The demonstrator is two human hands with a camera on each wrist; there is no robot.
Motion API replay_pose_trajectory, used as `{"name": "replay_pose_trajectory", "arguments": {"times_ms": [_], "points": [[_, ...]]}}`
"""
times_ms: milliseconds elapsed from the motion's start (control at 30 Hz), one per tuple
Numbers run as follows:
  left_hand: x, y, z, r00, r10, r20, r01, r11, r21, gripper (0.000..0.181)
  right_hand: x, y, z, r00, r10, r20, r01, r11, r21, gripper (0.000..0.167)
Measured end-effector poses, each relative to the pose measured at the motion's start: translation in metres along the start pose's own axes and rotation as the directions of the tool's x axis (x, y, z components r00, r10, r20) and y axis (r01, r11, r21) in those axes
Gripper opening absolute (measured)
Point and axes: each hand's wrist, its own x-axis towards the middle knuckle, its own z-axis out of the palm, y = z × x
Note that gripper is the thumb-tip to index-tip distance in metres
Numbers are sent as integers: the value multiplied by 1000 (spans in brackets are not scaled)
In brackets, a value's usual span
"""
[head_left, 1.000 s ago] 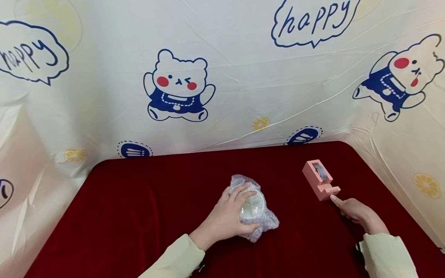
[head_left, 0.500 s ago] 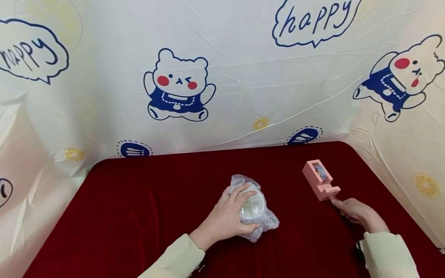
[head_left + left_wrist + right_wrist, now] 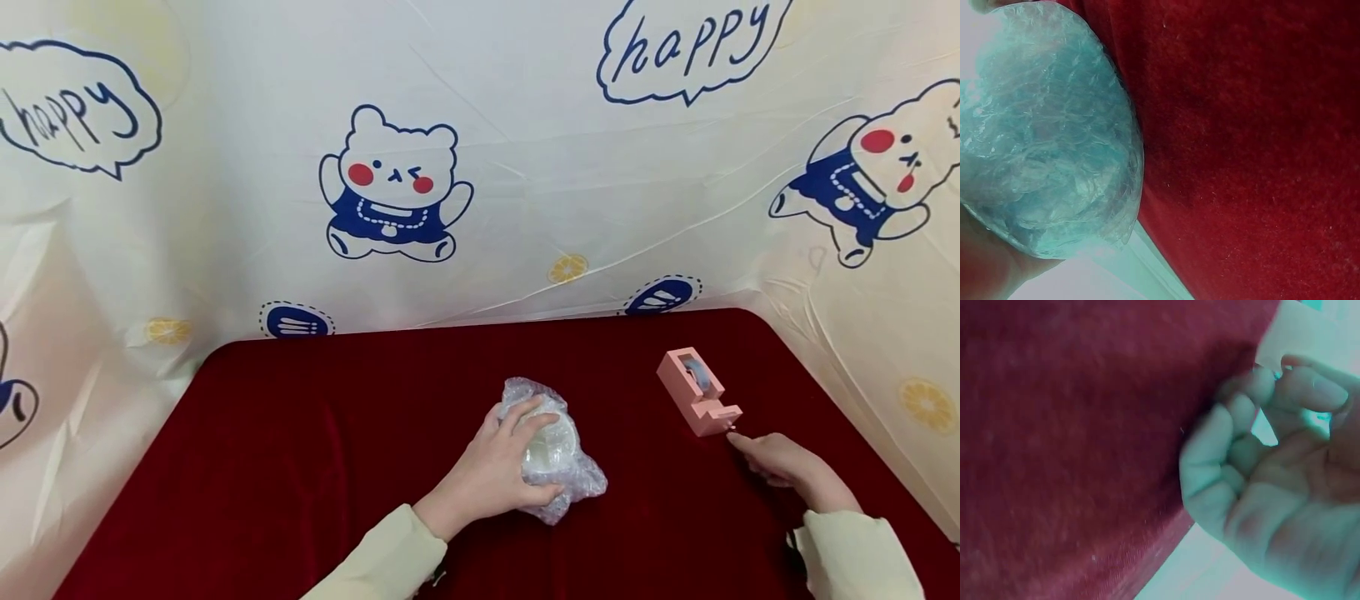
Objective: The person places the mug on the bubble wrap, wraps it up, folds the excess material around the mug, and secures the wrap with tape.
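On the red cloth lies a bundle of clear bubble wrap (image 3: 581, 477) around a whitish round object, whose kind I cannot tell. My left hand (image 3: 487, 471) spreads over it and grips it from the left, thumb on the near side. The left wrist view shows the bubble wrap (image 3: 1054, 131) up close. To the right stands a pink tape dispenser (image 3: 678, 398) with a bluish tape roll (image 3: 699, 375). At its front end, my right hand (image 3: 780, 468) seems to pinch the tape's end between thumb and index finger. In the right wrist view its other fingers (image 3: 1207, 456) are curled.
Dark red velvety cloth (image 3: 360, 417) covers the table. A white curtain (image 3: 510, 183) printed with bears and lemon slices hangs along the back and both sides. The dispenser stands near the table's right edge.
My right hand has drawn slightly right and toward me from the dispenser's front. My left hand keeps its hold on the bubble wrap. The whole head view has shifted a little.
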Motion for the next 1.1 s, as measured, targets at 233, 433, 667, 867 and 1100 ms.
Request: {"name": "replay_pose_trajectory", "arguments": {"times_ms": [233,433,667,867,1100], "points": [[0,1,1,1000,-6,8,6,1000,-4,74,-22,-3,-10,1000,-3,22,4,1000,-15,49],[-1,0,0,1000,-10,8,10,1000,-3,75,-48,-25,-6,984,-176,15,176,982,-69,42],[0,1,-2,999,-23,39,24,1000,-18,76,-70,-70,24,890,-456,-22,452,886,-104,29],[0,1,-3,998,-29,53,30,999,-30,78,-76,-106,56,762,-648,-7,648,762,10,10],[-1,1,-4,998,-39,46,40,999,-36,83,-68,-132,104,682,-714,-156,727,685,48,3]]}}
